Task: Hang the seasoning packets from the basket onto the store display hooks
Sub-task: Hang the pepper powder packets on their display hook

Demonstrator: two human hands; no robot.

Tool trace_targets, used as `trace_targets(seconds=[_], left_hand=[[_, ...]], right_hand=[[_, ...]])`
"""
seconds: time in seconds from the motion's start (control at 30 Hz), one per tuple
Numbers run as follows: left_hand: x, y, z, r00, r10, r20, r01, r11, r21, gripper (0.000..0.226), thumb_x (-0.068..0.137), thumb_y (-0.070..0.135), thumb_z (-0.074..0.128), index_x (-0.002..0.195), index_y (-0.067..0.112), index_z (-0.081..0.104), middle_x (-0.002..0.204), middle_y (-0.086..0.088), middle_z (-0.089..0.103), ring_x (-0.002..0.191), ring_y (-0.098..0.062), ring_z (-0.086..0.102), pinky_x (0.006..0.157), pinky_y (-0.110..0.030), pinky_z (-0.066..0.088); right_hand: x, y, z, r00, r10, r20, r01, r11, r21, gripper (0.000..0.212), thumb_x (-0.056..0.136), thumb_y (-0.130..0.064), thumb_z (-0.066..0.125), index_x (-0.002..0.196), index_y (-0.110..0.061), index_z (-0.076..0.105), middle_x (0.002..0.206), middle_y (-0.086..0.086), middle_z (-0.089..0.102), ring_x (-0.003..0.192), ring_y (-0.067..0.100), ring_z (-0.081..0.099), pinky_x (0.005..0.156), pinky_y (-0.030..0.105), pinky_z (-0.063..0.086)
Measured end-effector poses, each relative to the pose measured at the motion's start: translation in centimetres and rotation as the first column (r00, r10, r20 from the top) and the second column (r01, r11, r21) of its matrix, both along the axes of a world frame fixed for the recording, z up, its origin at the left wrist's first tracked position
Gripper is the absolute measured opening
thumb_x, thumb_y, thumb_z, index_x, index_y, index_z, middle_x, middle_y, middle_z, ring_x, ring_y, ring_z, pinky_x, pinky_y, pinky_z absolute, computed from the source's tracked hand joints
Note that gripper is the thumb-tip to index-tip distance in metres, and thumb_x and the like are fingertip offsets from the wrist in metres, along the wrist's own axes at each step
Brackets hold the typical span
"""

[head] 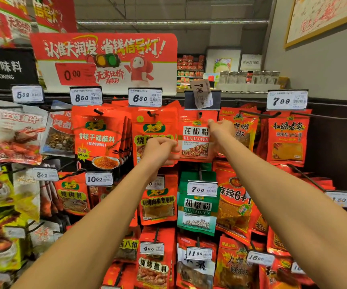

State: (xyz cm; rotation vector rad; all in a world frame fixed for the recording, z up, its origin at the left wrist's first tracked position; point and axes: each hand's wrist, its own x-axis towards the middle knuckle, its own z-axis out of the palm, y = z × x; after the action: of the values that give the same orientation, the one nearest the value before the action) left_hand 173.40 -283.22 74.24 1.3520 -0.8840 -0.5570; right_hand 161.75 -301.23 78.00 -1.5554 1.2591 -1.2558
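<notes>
A red seasoning packet (195,138) with a white label reading HUAJIAOFEN hangs at the top row of the display, its hole at a black hook (199,114). My left hand (161,149) pinches the packet's lower left edge. My right hand (220,128) grips its upper right edge. Both arms reach up from the bottom of the view. The basket is out of view.
Neighbouring hooks carry red packets left (153,130) and right (245,130) of the held one, with a green packet (197,207) just below. A loose 7.00 price tag (201,93) sits crooked in its holder above the hook. A red promotional sign (106,59) stands above the rack.
</notes>
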Motion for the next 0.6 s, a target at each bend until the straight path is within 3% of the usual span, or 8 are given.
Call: trace_targets(seconds=[0.13,0.2,0.3,0.47,0.6], left_hand=[[0.0,1.6,0.0,0.999,-0.045,0.008,0.045,0.999,0.007,0.019,0.097,0.014,0.055,0.088,0.015,0.071,0.075,-0.001,0.076,0.062,-0.016,0.070,0.059,-0.027,0.056],[0.0,2.5,-0.4,0.996,-0.089,0.004,0.089,0.996,-0.002,0.020,0.098,0.015,0.054,0.089,0.016,0.072,0.078,-0.003,0.078,0.064,-0.015,0.072,0.058,-0.025,0.057],[-0.1,4.3,-1.3,0.988,-0.154,-0.024,0.154,0.988,-0.017,0.022,0.101,0.018,0.052,0.089,0.016,0.071,0.080,-0.003,0.078,0.066,-0.015,0.072,0.056,-0.022,0.055],[-1.1,7.5,-6.8,0.969,-0.195,-0.150,0.203,0.978,0.041,0.022,0.102,0.017,0.052,0.090,0.014,0.071,0.077,-0.003,0.077,0.060,-0.011,0.069,0.055,-0.019,0.055],[-2.5,9.8,-13.7,0.960,-0.117,-0.253,0.163,0.972,0.168,0.021,0.102,0.016,0.052,0.091,0.012,0.070,0.076,-0.003,0.076,0.059,-0.011,0.068,0.056,-0.021,0.055]], right_hand=[[-3.8,3.4,-1.9,0.997,-0.057,0.046,0.063,0.985,-0.160,0.019,0.094,-0.027,0.059,0.093,-0.016,0.075,0.097,0.003,0.076,0.090,0.023,0.069,0.080,0.036,0.055],[-6.1,6.0,-3.1,0.990,0.047,0.131,-0.031,0.992,-0.126,0.017,0.093,-0.017,0.059,0.083,-0.014,0.073,0.075,0.003,0.076,0.070,0.021,0.071,0.064,0.034,0.059],[-9.4,10.4,-4.9,0.945,0.224,0.238,-0.215,0.975,-0.060,0.018,0.094,-0.005,0.056,0.079,-0.009,0.066,0.057,0.006,0.068,0.044,0.018,0.061,0.041,0.022,0.046],[-13.5,15.6,-10.9,0.926,0.255,0.279,-0.284,0.956,0.070,0.020,0.095,-0.003,0.053,0.078,-0.008,0.063,0.055,0.007,0.064,0.039,0.017,0.058,0.037,0.019,0.041],[-16.0,17.6,-19.3,0.943,0.219,0.250,-0.281,0.928,0.246,0.022,0.096,-0.002,0.052,0.078,-0.005,0.064,0.055,0.009,0.063,0.040,0.018,0.058,0.038,0.020,0.043]])
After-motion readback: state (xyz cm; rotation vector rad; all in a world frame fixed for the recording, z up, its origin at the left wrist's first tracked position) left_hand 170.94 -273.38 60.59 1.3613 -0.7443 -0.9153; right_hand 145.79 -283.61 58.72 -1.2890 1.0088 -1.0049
